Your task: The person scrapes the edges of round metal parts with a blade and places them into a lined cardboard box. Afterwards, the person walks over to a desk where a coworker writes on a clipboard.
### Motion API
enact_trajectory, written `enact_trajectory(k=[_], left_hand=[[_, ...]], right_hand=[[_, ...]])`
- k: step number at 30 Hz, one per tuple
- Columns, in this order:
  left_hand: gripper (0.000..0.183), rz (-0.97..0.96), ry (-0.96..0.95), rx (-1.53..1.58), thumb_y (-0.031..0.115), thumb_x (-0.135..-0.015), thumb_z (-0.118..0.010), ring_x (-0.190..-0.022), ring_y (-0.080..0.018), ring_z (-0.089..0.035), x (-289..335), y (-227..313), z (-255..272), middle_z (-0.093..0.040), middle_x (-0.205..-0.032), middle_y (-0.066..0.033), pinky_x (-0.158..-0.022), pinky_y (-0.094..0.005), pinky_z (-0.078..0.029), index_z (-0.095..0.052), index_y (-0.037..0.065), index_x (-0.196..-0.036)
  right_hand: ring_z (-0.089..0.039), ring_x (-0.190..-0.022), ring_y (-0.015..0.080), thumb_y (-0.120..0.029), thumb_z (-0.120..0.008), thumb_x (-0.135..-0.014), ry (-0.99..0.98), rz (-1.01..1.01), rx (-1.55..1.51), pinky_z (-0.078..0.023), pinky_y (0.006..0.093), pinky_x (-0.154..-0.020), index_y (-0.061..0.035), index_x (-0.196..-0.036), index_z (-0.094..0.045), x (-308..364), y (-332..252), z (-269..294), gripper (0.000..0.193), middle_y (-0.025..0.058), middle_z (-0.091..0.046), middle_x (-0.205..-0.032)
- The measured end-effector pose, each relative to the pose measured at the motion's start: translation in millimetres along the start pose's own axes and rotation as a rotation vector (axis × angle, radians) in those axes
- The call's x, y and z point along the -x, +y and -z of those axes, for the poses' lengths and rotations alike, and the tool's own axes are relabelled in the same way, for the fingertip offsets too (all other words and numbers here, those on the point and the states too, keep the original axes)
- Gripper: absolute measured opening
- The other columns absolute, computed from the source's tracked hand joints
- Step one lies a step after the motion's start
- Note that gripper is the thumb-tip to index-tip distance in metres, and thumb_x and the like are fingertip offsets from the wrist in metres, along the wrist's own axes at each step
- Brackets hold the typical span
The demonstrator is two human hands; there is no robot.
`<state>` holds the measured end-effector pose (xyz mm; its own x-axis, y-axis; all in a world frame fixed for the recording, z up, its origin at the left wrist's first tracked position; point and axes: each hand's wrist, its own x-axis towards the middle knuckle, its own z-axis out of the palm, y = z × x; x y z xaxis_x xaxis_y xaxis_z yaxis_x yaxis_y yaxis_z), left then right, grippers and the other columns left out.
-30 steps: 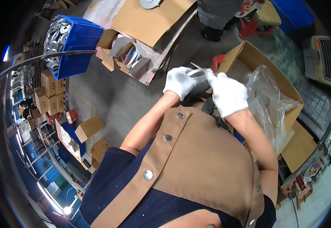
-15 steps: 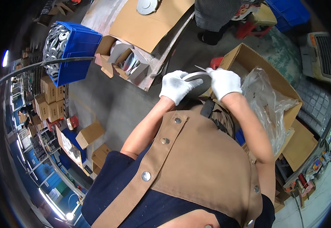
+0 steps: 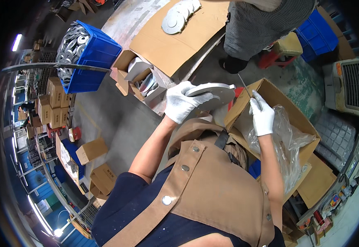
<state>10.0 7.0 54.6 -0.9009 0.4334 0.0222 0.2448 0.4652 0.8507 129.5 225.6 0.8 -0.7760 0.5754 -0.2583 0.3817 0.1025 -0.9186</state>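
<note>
My left hand (image 3: 181, 103), in a white glove, grips a round grey metal disc (image 3: 221, 91) at its left edge. The disc is tilted in front of my apron, and its rim has a small lug at the right. Off to the right, my gloved right hand (image 3: 262, 116) is closed on a thin, straight metal rod-like tool (image 3: 244, 85), which points up and away. Its exact kind is too fine to make out. The tool and the disc are apart. Below the right hand lies an open cardboard box (image 3: 288, 91) with a clear plastic bag (image 3: 288, 136) in it.
Several grey discs (image 3: 173, 22) lie on a cardboard sheet (image 3: 155, 43) on the table ahead. A small carton (image 3: 157, 92) of discs sits at its near corner. A blue crate (image 3: 99, 53) full of metal rings stands left. A co-worker (image 3: 266, 31) stands ahead near a stool (image 3: 288, 45).
My right hand has drawn away from the disc, rightward and nearer to me, carrying the thin tool. The disc, still in my left hand, now shows more of its face. My view has shifted.
</note>
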Motion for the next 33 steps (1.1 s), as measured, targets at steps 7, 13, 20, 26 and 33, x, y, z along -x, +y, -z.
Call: enact_trajectory(k=[7, 13, 20, 26, 33], left_hand=[[0.027, -0.086, 0.067, -0.015, 0.023, -0.065, -0.084, -0.057, -0.0091, -0.055, -5.2, -2.4, -1.3, -0.062, -0.066, -0.0035, -0.054, -0.0256, -0.045, -0.071, 0.005, -0.079], [0.027, 0.057, -0.004, 0.131, 0.022, -0.066, -0.084, -0.058, -0.0082, -0.055, -5.7, -3.4, 2.4, -0.063, -0.067, -0.0036, -0.055, -0.0247, -0.045, -0.071, 0.003, -0.080], [0.032, 0.134, -0.058, -0.159, 0.032, -0.070, -0.079, -0.068, -0.0164, -0.065, -13.7, 8.1, -10.2, -0.069, -0.079, -0.0091, -0.065, -0.0286, -0.051, -0.072, 0.006, -0.087], [0.033, 0.069, -0.055, -0.251, 0.034, -0.072, -0.078, -0.069, -0.0141, -0.064, -11.4, -0.5, -12.5, -0.069, -0.081, -0.0084, -0.064, -0.0285, -0.051, -0.071, 0.005, -0.087], [0.044, -0.031, 0.065, -0.232, 0.050, -0.089, -0.051, -0.069, -0.0245, -0.063, -21.2, -80.1, -18.3, -0.066, -0.077, -0.0154, -0.067, -0.0363, -0.048, -0.068, 0.011, -0.101]], right_hand=[[-0.041, -0.058, 0.0015, -0.009, -0.063, -0.086, 0.051, -0.018, -0.112, -0.035, 0.0174, -0.052, -0.0010, -0.119, -0.061, -1.3, -7.4, 2.6, 0.034, -0.0017, -0.060, -0.078], [-0.042, -0.057, 0.0010, -0.010, -0.067, -0.083, 0.052, -0.016, -0.215, -0.033, 0.0185, -0.049, 0.0023, -0.105, -0.066, -0.4, -22.5, -2.4, 0.025, -0.0033, -0.055, -0.068], [-0.038, -0.048, 0.0015, -0.013, -0.067, -0.084, -0.014, -0.256, -0.367, -0.026, 0.0196, -0.043, 0.0019, -0.093, -0.068, -2.9, -15.9, -16.3, 0.018, -0.0046, -0.052, -0.060], [-0.038, -0.046, 0.0017, -0.013, -0.066, -0.084, -0.026, -0.225, -0.383, -0.025, 0.0187, -0.042, 0.0009, -0.092, -0.069, 1.0, 2.5, -29.8, 0.016, -0.0039, -0.054, -0.061], [-0.034, -0.045, 0.0005, -0.014, -0.060, -0.088, -0.068, -0.166, -0.417, -0.024, 0.0183, -0.041, 0.0005, -0.093, -0.068, 14.3, -15.4, -26.7, 0.017, -0.0007, -0.062, -0.067]])
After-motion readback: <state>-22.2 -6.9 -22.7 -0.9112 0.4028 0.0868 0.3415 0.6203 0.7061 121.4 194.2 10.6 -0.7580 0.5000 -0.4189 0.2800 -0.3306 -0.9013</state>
